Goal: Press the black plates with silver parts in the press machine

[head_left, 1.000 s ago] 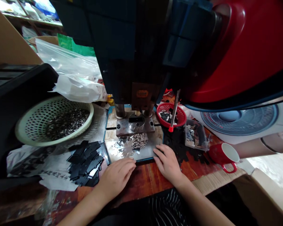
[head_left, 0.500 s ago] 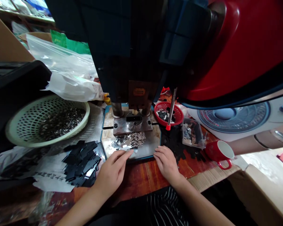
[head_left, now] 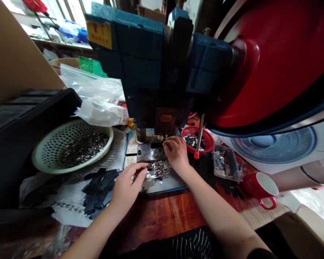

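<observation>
My left hand [head_left: 128, 185] is at the left edge of a pile of small shiny metal parts [head_left: 162, 168] on the press bed. Its thumb and forefinger come nearly together; whatever is between the tips is too small to name. My right hand [head_left: 177, 153] reaches over the pile to the steel die block [head_left: 148, 153], fingers curled in a pinch beside the dark slot under the ram [head_left: 164, 120]. What it holds, if anything, is hidden. Flat silvery pieces [head_left: 150, 176] lie in front of the pile.
Black flat plates [head_left: 99, 190] are heaped at left, below a pale green basket [head_left: 39, 158] of metal parts. To the right stand a red basket [head_left: 212, 144], a clear plastic box [head_left: 233, 172] and a red mug [head_left: 252, 187]. The press's large red wheel [head_left: 280, 64] overhangs the right side.
My right hand has moved from the bed's front right edge up to the die block, and its fingers have curled. My left hand has shifted slightly at the pile. The view has tilted up.
</observation>
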### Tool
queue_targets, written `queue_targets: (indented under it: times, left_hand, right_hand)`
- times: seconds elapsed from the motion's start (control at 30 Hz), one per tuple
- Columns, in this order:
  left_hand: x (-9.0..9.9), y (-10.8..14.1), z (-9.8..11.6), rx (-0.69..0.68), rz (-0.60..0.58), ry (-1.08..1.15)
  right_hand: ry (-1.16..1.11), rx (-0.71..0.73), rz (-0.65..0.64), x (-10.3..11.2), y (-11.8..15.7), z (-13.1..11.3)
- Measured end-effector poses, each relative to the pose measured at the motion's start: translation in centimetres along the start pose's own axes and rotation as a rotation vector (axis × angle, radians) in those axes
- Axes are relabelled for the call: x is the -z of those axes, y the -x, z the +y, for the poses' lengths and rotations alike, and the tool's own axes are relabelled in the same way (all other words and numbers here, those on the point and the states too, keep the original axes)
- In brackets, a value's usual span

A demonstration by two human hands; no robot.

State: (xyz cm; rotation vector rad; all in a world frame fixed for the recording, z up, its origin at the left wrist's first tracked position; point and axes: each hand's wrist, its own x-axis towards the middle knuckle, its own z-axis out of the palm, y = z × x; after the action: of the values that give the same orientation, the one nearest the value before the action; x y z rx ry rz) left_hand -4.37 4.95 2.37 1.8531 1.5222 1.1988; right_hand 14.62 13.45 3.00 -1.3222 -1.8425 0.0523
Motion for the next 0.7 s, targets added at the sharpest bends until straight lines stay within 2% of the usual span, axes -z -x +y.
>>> queue_targets:
  times: [0.13, 0.3, 0.57, 0.7]
  left_hand:
    - [0.3, -1.2, -0.1, 0.132, 0.021, 0.056]
    - [0.0, -3.1, 0.1, 0.186, 0.01, 0.129]
    - [-1.5, -6.9, 0.4, 0.124, 0.042, 0.101]
    - [-2.2, -7.9, 0.6, 0.106, 0.044, 0.054]
  right_hand:
    - [0.049, 0.065, -0.057, -1.2, -0.9, -0.2]
    - [0.096, 0.182, -0.122, 0.0, 0.2, -0.3]
    - [0.103, 0.213, -0.181, 0.5, 0.0, -0.2]
    - [-0.007, 0.146, -0.086, 0.2, 0.6, 0.7]
